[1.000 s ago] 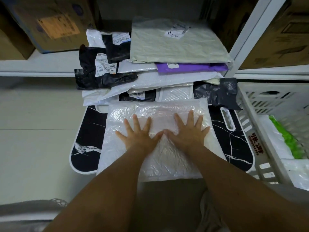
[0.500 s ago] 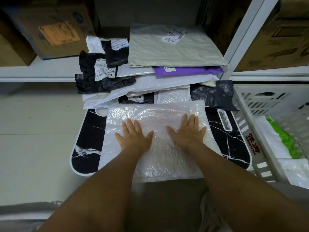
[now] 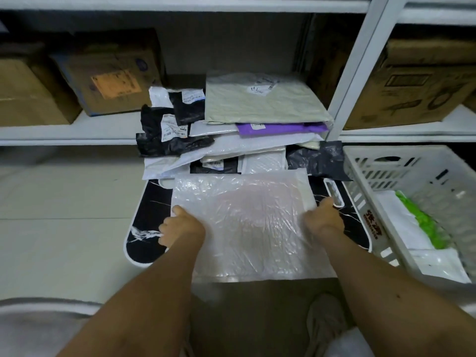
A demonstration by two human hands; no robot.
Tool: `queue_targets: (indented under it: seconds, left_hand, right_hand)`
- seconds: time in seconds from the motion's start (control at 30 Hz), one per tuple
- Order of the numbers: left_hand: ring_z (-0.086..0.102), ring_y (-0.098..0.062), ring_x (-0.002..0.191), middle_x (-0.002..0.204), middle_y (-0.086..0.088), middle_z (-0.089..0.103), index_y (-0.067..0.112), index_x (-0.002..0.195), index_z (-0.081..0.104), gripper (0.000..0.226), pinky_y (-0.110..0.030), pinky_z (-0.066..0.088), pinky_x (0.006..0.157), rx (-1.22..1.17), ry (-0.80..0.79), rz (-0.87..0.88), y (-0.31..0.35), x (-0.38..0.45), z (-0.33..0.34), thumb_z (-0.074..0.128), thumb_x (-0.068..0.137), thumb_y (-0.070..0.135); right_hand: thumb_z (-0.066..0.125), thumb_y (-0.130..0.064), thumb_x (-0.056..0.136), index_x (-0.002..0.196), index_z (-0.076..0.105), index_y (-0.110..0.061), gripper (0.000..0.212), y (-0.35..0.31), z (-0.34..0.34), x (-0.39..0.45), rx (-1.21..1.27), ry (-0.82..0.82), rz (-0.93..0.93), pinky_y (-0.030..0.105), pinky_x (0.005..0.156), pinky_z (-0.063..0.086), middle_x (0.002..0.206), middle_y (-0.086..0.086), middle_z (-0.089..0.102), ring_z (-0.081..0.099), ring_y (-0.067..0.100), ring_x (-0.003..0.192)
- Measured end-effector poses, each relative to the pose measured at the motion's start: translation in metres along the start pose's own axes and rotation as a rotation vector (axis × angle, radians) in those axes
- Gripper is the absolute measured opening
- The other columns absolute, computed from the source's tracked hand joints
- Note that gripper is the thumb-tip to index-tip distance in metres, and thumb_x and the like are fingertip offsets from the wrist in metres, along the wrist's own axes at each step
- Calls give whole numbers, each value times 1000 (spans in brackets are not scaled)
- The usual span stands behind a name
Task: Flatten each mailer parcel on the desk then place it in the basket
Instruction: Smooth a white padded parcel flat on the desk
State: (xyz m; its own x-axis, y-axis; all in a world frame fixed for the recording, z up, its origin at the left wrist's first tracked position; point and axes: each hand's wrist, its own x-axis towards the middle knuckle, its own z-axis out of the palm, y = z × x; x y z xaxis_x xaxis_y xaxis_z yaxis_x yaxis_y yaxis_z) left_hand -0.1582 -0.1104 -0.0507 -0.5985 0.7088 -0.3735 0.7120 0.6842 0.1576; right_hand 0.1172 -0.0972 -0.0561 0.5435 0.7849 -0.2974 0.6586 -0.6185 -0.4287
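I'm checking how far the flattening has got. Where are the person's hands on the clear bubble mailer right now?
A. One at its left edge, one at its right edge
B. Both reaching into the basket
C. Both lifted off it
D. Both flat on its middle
A: the left hand grips the left edge of the bubble mailer and the right hand grips its right edge.

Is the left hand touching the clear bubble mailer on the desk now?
Touching. The head view shows the left hand gripping the left edge of the clear bubble mailer, its fingers curled around that edge.
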Motion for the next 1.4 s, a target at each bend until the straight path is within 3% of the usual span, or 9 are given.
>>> queue_targets:
  seconds: [0.13, 0.23, 0.6, 0.83, 1.07, 1.2, 1.27, 1.33, 1.4]
  left_hand:
    - [44, -34, 118, 127, -19, 46, 24, 140, 24, 53, -40, 42, 91, 27, -43, 119, -2, -12, -9, 43, 92, 14]
    - [43, -32, 120, 128, -16, 48, 19, 133, 41, 43, -39, 42, 93, 72, -44, 192, 4, -27, -15, 43, 91, 13]
    - [49, -33, 117, 126, -14, 52, 9, 120, 55, 32, -39, 44, 93, 115, 104, 556, 87, -106, -49, 50, 89, 13]
    - [54, -32, 110, 122, -15, 52, 2, 109, 61, 26, -37, 45, 95, -49, 175, 1004, 194, -169, -56, 44, 90, 6]
    - [53, -28, 111, 117, -11, 57, 4, 107, 63, 25, -32, 45, 89, 85, -4, 1308, 285, -231, -1, 42, 95, 7]
    - [52, -26, 112, 114, -6, 56, 7, 103, 65, 20, -31, 44, 94, 259, -165, 1310, 313, -257, 29, 46, 97, 10]
    - [54, -28, 111, 96, -4, 56, 1, 91, 61, 19, -30, 42, 87, 245, -234, 1321, 327, -259, 45, 45, 96, 9]
    - [58, -32, 106, 75, -4, 49, -4, 98, 62, 22, -30, 41, 78, 231, -208, 1346, 342, -259, 59, 45, 93, 8]
    - [58, -32, 106, 91, -12, 61, -5, 106, 63, 26, -29, 40, 77, 355, -174, 1408, 352, -256, 73, 44, 94, 8]
  right_hand:
    - [49, -13, 90, 109, 41, -14, 21, 1, -14, -7, 4, -46, -58, 35, 75, 41, 104, 12, 59, 56, 34, 97]
    - [43, -14, 93, 103, 54, -21, 16, -6, -29, -15, -59, -4, -136, 32, 73, 41, 107, 10, 61, 55, 31, 96]
    - [47, -13, 94, 114, 66, -15, 28, 1, -154, -10, -23, 365, -75, 37, 95, 41, 122, 15, 60, 47, 35, 119]
    - [53, -22, 92, 115, 62, -14, 26, 55, -255, 26, -430, 626, 105, 40, 89, 35, 112, 8, 60, 36, 31, 119]
    - [50, -25, 91, 123, 56, -21, 33, 118, -271, 74, -730, 499, 170, 35, 87, 33, 118, 1, 53, 37, 26, 114]
    - [44, -20, 92, 127, 56, -18, 37, 147, -251, 111, -741, 410, 128, 36, 97, 37, 125, 2, 52, 40, 26, 121]
    - [40, -16, 95, 129, 55, -14, 38, 158, -240, 127, -728, 374, 101, 40, 103, 35, 130, 6, 51, 40, 29, 126]
    - [37, -16, 97, 132, 53, -14, 39, 165, -231, 143, -716, 362, 121, 42, 103, 35, 134, 7, 50, 37, 31, 131]
    - [39, -18, 96, 132, 53, -15, 39, 172, -220, 154, -741, 338, 122, 40, 100, 36, 135, 5, 50, 35, 31, 131]
